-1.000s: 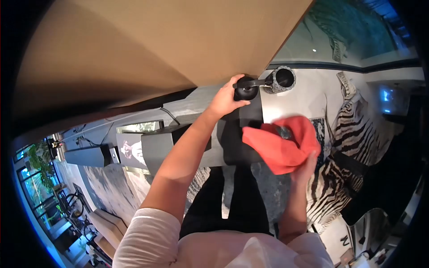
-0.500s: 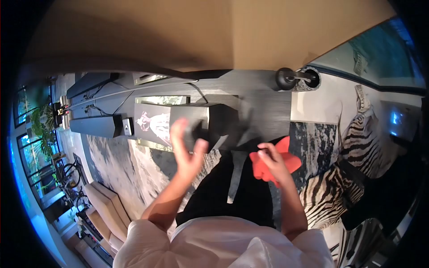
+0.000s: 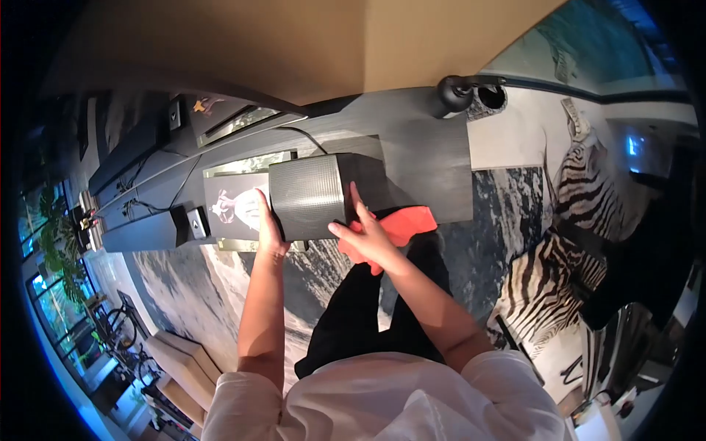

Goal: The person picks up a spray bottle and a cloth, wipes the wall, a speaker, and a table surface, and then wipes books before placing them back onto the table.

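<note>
A black speaker-like box (image 3: 305, 197) with a fine-textured grille front sits at the front edge of the dark console table (image 3: 434, 169). Against its left side lies my left hand (image 3: 271, 229), fingers stretched along the edge. My right hand (image 3: 371, 239) is at the box's lower right corner, with a red cloth (image 3: 410, 223) held under the palm and fingers. Part of the cloth drapes to the right of that hand. Beside the left hand is a book or panel with a pale dress-like figure (image 3: 239, 206).
A black bottle with a spray or pump head (image 3: 452, 99) stands at the table's far right, beside a speckled round container (image 3: 487, 103). Cables (image 3: 180, 184) and a long dark device (image 3: 143, 229) are at left. A large tan panel (image 3: 426, 44) rises behind.
Both hands have come in to the dark box, the right one moving left with the red cloth. My left hand now lies along the box's left side. The view has shifted slightly.
</note>
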`<state>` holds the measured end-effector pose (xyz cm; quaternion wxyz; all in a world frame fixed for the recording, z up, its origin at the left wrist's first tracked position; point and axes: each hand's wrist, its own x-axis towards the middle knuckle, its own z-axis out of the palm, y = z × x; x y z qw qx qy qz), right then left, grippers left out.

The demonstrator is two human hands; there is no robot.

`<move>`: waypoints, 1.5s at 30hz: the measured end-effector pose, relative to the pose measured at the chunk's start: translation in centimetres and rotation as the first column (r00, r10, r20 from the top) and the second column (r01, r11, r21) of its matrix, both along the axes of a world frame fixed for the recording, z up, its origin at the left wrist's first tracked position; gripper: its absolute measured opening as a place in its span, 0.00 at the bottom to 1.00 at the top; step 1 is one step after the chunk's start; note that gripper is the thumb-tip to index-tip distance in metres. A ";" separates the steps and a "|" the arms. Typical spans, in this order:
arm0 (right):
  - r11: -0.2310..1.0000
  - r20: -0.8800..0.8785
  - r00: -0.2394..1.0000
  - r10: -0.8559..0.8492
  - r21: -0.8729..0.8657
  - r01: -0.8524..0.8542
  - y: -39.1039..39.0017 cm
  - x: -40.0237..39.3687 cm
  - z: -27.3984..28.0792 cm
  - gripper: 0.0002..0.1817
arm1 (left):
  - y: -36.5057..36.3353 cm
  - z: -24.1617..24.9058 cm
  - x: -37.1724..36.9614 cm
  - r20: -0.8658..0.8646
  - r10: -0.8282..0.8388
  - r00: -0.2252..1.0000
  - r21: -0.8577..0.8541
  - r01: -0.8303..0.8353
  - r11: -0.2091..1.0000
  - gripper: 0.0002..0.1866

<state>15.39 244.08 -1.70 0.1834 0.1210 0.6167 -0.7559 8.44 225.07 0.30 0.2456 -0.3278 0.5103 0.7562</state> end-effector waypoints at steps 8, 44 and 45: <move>0.988 0.026 0.988 -0.151 -0.001 0.151 3.8 1.3 1.1 0.55 | 5.5 0.6 1.3 -0.075 -0.063 0.995 -0.031 0.061 0.998 0.45; 0.953 0.144 0.943 -0.300 -0.008 0.304 15.4 -0.9 3.2 0.34 | 18.4 -1.3 -1.2 -0.396 -0.234 0.888 -0.042 0.238 0.970 0.37; 0.954 0.139 0.945 -0.296 -0.001 0.299 15.4 -0.9 3.3 0.34 | 18.4 -1.4 -1.2 -0.408 -0.231 0.883 -0.038 0.237 0.971 0.37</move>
